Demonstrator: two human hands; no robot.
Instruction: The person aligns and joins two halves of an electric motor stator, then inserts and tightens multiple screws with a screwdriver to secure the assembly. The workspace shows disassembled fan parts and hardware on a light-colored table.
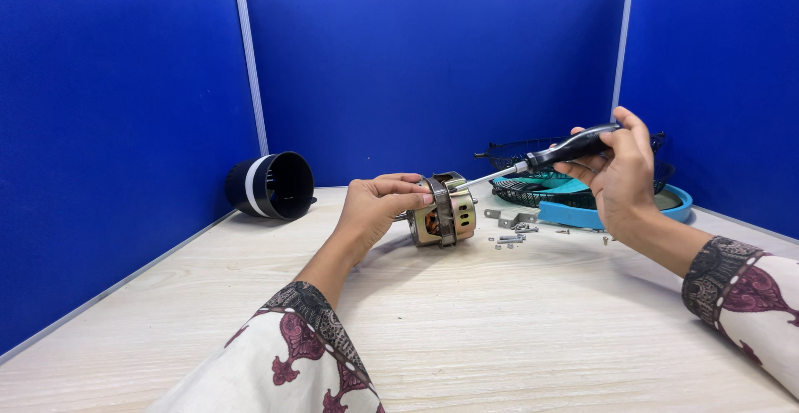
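While hands work motor (pixel 444 211): loose screws (pixel 510 239), fan guard (pixel 574 172) beside.

A black cylindrical housing (pixel 270 185) with a white band is lying at centre left on the wooden table (pixel 499 321). Loose screws (pixel 509 240), a blue ring (pixel 612 213) and a wire guard (pixel 516 153) are sitting centre right, blue partitions (pixel 433 64) standing behind.

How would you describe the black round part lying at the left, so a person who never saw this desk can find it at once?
Start at the pale wooden desk enclosed by blue partition walls. Follow its far edge to the left corner; there, away from the left hand and the motor, lies the black cylindrical housing. It alone lies on its side, hollow, open end forward, with one white band.
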